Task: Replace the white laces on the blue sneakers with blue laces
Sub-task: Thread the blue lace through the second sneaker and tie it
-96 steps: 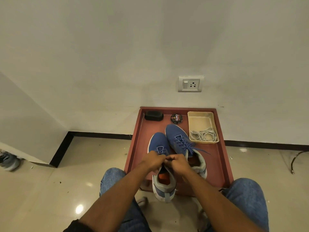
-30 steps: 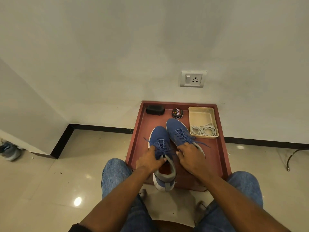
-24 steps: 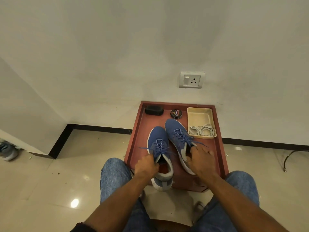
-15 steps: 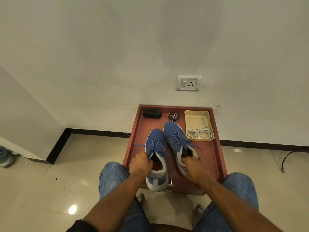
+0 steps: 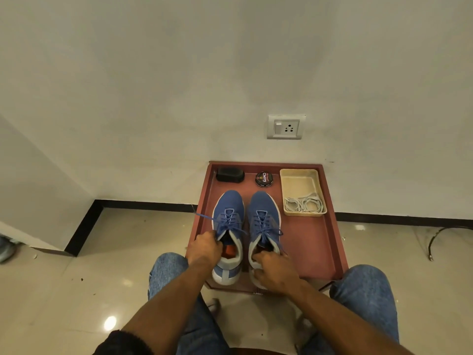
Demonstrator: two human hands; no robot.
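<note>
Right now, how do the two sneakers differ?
Left sneaker: its heel shows, blue with a white stripe, and one lace end trails over the tray edge. Right sneaker: the right hand hides its heel, and its lace ends stay inside. Both are blue, blue-laced, toes to the wall.

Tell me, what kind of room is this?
Probably a corner inside a home, used for shoe care: a wall socket above shiny floor tiles, and a red tray holding sneakers and a polish tin.

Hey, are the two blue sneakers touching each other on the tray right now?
Apart. The head view shows a strip of red tray floor between the left sneaker and the right sneaker along their length.
</note>
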